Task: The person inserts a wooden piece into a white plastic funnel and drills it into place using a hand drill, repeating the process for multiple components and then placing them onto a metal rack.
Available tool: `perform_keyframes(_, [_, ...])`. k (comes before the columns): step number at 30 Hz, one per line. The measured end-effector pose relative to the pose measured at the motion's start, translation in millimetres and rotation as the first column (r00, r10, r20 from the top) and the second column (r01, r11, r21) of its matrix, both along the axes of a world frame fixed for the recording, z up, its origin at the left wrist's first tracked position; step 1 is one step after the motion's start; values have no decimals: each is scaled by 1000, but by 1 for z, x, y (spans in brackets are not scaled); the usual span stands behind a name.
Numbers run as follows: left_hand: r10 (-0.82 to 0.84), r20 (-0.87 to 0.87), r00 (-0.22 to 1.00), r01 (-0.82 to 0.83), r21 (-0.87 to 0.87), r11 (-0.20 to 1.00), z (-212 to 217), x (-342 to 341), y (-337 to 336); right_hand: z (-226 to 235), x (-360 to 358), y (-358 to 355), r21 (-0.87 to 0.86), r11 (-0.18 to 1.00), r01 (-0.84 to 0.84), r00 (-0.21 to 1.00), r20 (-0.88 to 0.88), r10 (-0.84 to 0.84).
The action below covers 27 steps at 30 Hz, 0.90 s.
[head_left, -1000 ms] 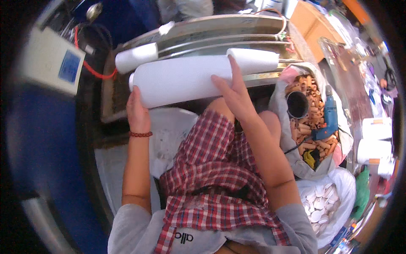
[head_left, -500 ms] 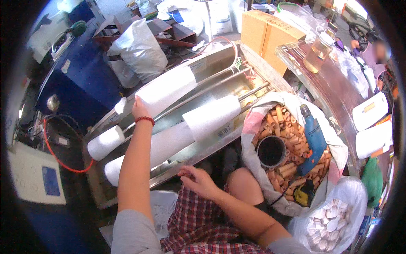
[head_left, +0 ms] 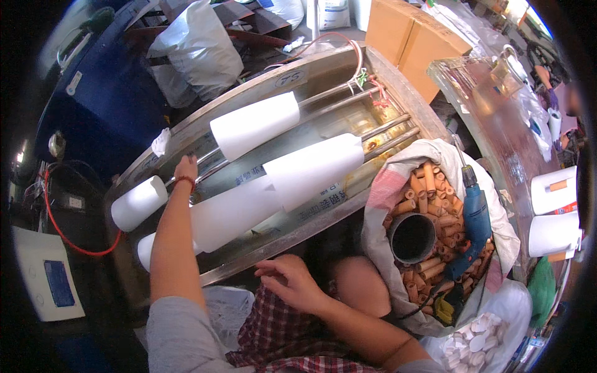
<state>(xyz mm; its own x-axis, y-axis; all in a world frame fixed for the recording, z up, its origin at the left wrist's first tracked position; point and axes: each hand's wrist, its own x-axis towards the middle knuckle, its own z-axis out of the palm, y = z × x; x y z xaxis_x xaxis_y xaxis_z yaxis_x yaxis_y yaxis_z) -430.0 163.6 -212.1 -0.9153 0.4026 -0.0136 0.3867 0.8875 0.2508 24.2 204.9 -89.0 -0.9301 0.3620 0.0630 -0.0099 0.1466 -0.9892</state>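
Left hand: the left hand [head_left: 185,169] is stretched out to the far rods of the steel trough frame [head_left: 323,71], between the short white roll [head_left: 138,202] and the upper white roll [head_left: 255,124]; fingers curl down on a rod; whether they grip it cannot be told.
Right hand: the right hand [head_left: 291,283] rests on the plaid cloth [head_left: 280,329] over the lap, fingers loosely spread, holding nothing.
White rolls on frame: four counted, including the long cone roll [head_left: 280,186]; all lie across the rods, which keep them from rolling off.
Sack: the white sack [head_left: 429,155] stands open just beside the frame, within reach.
Sack contents: many brown cardboard cores [head_left: 429,186], one dark wide tube [head_left: 411,238], one blue power drill [head_left: 476,214] laid on top.
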Motion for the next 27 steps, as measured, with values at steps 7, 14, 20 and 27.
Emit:
perform_keyframes(7, [-197, -66, 978, 62, -813, 579, 69, 12, -122, -1, 1, -3, -112, 994, 17, 1000, 28, -14])
perform_keyframes(14, [-230, -223, 947, -143, -936, 320, 107, -21, -254, 2, 1, -17, -427, 903, -38, 989, 112, 95])
perform_keyframes(20, [-290, -385, 876, -107, -742, 661, 193, 47, -232, 9, 25, -25, -321, 942, 98, 992, 101, -69])
perform_keyframes(27, [-5, -349, 937, -149, -412, 899, 237, 67, -203, 52, 135, -15, 357, 909, 213, 962, 85, -258])
